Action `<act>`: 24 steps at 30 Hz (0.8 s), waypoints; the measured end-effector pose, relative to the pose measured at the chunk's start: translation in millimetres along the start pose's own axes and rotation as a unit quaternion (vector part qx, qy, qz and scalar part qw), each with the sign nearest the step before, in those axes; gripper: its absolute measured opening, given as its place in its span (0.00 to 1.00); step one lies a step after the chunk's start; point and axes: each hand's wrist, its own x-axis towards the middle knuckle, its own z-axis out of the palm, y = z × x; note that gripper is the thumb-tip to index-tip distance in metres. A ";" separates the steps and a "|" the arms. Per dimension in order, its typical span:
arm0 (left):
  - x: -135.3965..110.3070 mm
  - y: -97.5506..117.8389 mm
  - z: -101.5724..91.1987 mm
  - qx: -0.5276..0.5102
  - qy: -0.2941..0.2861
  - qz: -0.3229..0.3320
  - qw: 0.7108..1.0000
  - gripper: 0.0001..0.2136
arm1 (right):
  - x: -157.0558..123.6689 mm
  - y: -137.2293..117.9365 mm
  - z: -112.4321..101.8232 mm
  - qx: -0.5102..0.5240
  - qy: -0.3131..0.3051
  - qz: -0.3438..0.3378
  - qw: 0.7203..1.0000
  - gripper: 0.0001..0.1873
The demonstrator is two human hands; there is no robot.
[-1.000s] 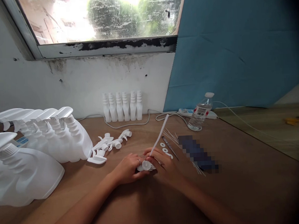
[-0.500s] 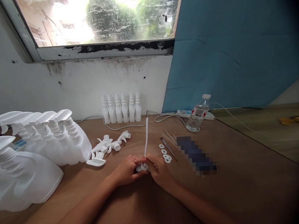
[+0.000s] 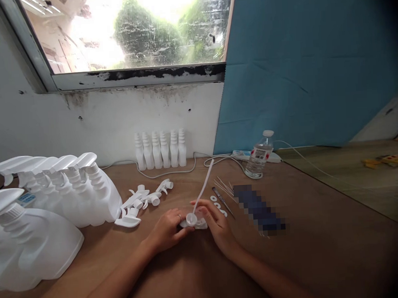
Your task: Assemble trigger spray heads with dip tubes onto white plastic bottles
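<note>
As the tube point(image 3: 203, 187) leans toward one o'clock from the spray head point(image 3: 191, 219) on the desk point(image 3: 292, 264), it looks inserted — how firmly, I can't tell. Loose heads point(image 3: 134, 198) at ten o'clock lie tubeless. Your left hand point(image 3: 170, 228) grips the spray head; your right hand point(image 3: 216, 222) curls in from four o'clock — whether its fingers pinch the tube is unclear.
</note>
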 end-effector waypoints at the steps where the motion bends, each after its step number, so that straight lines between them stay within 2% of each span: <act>1: 0.7 -0.3 -2.2 0.015 0.016 0.000 1.000 0.04 | 1.1 3.3 -1.9 0.008 0.049 0.019 0.999 0.16; 3: 3.8 -0.7 -8.6 0.065 0.046 0.018 0.997 0.07 | 3.9 11.7 -4.6 0.067 0.098 0.085 0.989 0.18; 4: 6.4 -0.6 -12.3 0.099 0.059 0.033 0.993 0.09 | 5.4 15.3 -5.2 0.117 0.086 0.138 0.980 0.20; 6: 13.3 0.1 -19.4 0.170 0.068 0.064 0.981 0.13 | 7.6 18.1 -5.5 0.216 0.005 0.252 0.943 0.25; 8: 22.1 1.0 -24.0 0.220 0.061 0.087 0.970 0.17 | 8.7 14.5 -5.5 0.299 -0.092 0.327 0.892 0.30; 11: 38.2 0.3 -24.9 0.268 0.040 0.120 0.955 0.20 | 9.5 5.4 -8.4 0.399 -0.169 0.334 0.837 0.33; 14: 58.2 -3.2 -23.8 0.301 0.015 0.159 0.940 0.18 | 11.8 5.9 -14.6 0.462 -0.158 0.328 0.808 0.29; 16: 74.6 -6.0 -25.9 0.304 -0.044 0.185 0.933 0.18 | 14.1 12.1 -18.4 0.489 -0.132 0.336 0.794 0.23; 19: 106.5 -11.1 -36.1 0.280 -0.157 0.203 0.925 0.30 | 16.9 21.6 -20.3 0.504 -0.107 0.350 0.783 0.15; 21: 134.0 -16.6 -47.0 0.308 -0.140 0.197 0.920 0.30 | 17.5 24.4 -19.5 0.499 -0.112 0.354 0.783 0.14; 24: 183.0 -29.2 -66.6 0.447 -0.050 0.140 0.882 0.21 | 16.7 24.1 -18.3 0.486 -0.136 0.350 0.789 0.15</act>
